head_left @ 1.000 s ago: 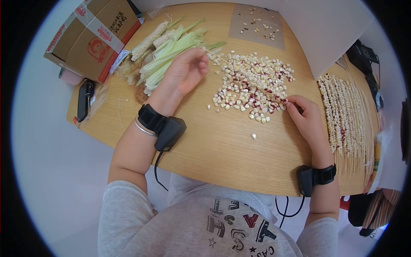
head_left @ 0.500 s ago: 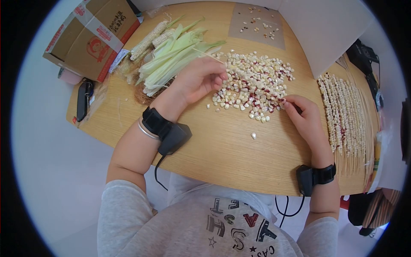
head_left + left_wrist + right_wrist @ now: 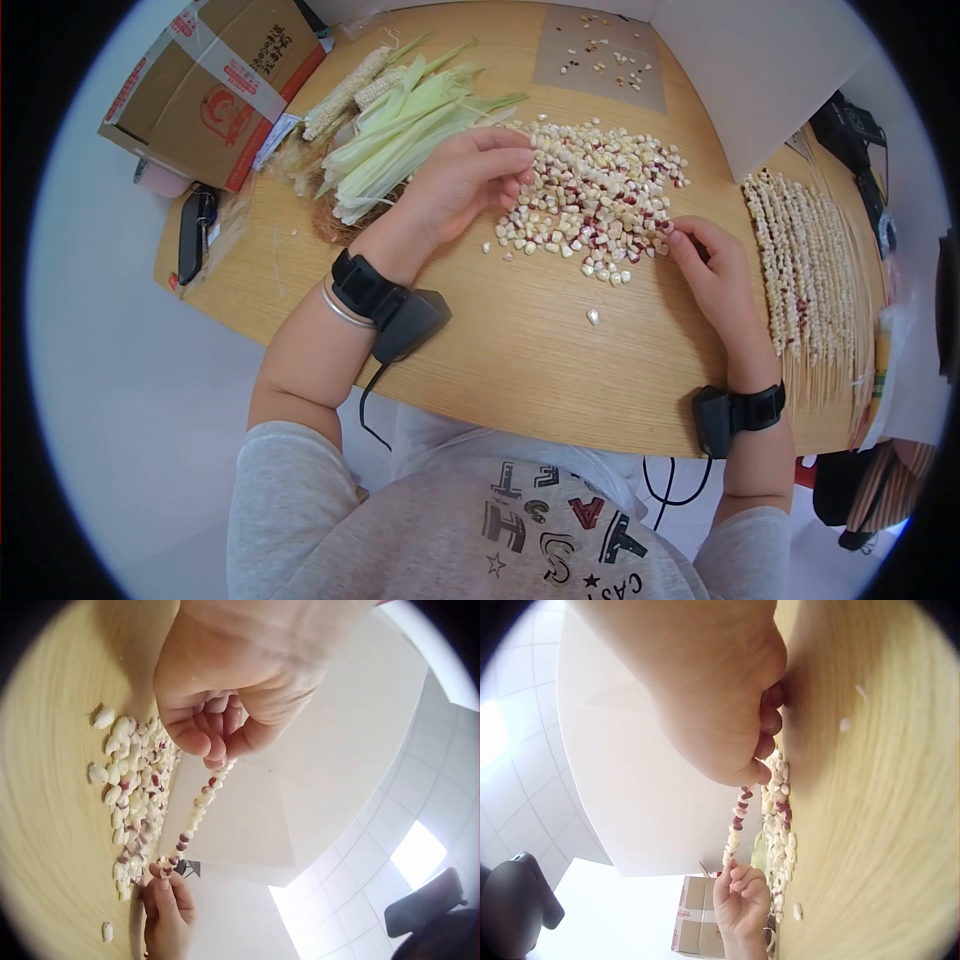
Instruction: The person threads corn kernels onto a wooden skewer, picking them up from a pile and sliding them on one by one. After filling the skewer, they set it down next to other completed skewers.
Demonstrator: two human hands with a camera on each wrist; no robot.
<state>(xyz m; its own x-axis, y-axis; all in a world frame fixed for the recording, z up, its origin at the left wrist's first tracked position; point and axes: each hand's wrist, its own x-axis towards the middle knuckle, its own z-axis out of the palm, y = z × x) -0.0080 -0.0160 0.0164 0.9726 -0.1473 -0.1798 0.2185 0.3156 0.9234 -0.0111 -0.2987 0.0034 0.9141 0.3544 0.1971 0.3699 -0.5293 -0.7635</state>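
A thin stick strung with pale and dark-red corn kernels [image 3: 199, 814] runs between my two hands, above the loose kernels. My left hand [image 3: 468, 185] pinches its left end between thumb and fingertips, as the left wrist view shows. At the other end, thumb and forefinger of my right hand [image 3: 715, 272] pinch the stick beside a kernel [image 3: 167, 871]. Behind and below lies a wide heap of loose corn kernels [image 3: 575, 205], pale with some dark red. In the right wrist view the strung kernels [image 3: 739, 817] reach from the right fingertips to the left hand.
Corn husks [image 3: 420, 130] and stripped cobs [image 3: 345, 95] lie left of the heap, by a cardboard box [image 3: 215, 95]. Several kernel-strung sticks [image 3: 805, 270] lie in a row at right. A mat [image 3: 600, 65] with scattered kernels is at the back, beside a white panel [image 3: 760, 75].
My left hand has come right and toward me, from the husks to the heap's left edge. The bare stick end seen behind its fingers earlier no longer shows. The right hand has barely moved.
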